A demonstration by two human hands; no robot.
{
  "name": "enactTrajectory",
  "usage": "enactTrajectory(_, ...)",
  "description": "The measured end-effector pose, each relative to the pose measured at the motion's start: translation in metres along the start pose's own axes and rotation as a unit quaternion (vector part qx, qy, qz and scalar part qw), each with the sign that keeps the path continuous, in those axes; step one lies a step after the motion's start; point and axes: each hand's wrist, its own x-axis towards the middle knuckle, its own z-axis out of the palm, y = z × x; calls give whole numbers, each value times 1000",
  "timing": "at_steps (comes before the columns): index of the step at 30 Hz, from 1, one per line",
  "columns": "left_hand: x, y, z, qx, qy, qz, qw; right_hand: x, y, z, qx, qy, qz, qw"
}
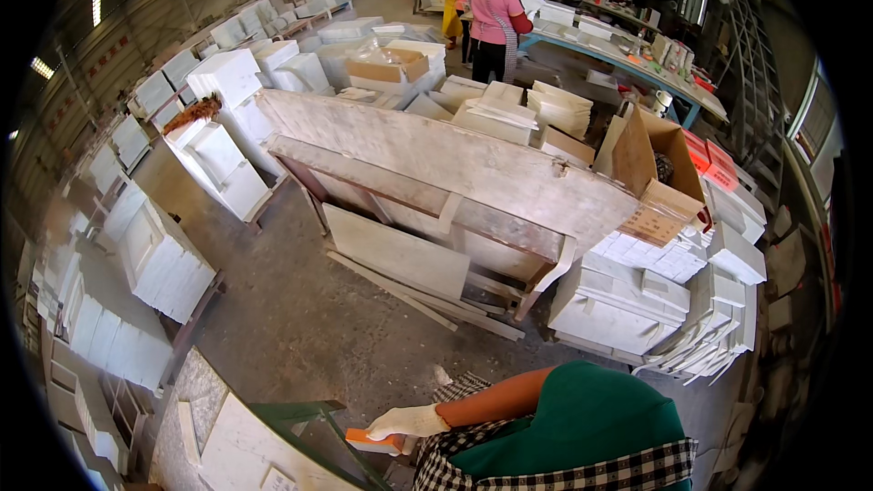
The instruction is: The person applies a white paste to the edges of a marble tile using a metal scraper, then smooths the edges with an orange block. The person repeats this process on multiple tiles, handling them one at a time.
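Observation:
My right hand (405,422), in a white knitted glove, reaches out at the bottom of the view from a short green sleeve. Its fingers are closed around a flat orange block (373,441) whose exact kind I cannot make out. The hand is close beside a green metal frame (305,411). Left of that frame, a worktop carries a pale slab (250,445), a narrow strip (189,432) and a small white piece (275,480). A black-and-white checked apron (446,464) shows under my arm. My left hand is out of view.
A long board-sided rack (436,150) stands ahead, with a slab (397,250) and strips leaning at its foot. Stacked white slabs stand at left (159,255) and right (618,305). A cardboard box (659,177) sits atop the right stacks. People stand by a blue table (627,59).

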Motion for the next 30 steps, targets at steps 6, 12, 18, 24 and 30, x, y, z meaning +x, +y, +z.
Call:
enactTrajectory(6, 2, 2, 6, -3, -1, -5, 1000, -5, -8, -1, -42, 0, -31, 999)
enactTrajectory(12, 6, 6, 12, -4, 0, -8, 1000, -7, -15, -4, -33, -15, 13, 999)
enactTrajectory(18, 10, 10, 14, 0, 10, -12, 1000, -5, -20, -3, -8, -4, -6, 1000)
enactTrajectory(24, 13, 15, 19, 3, 11, -17, 1000, -5, -29, -12, -10, -20, -3, 1000)
enactTrajectory(30, 18, 16, 22, 8, 14, -20, 1000, -6, -37, -21, -30, -9, -3, 999)
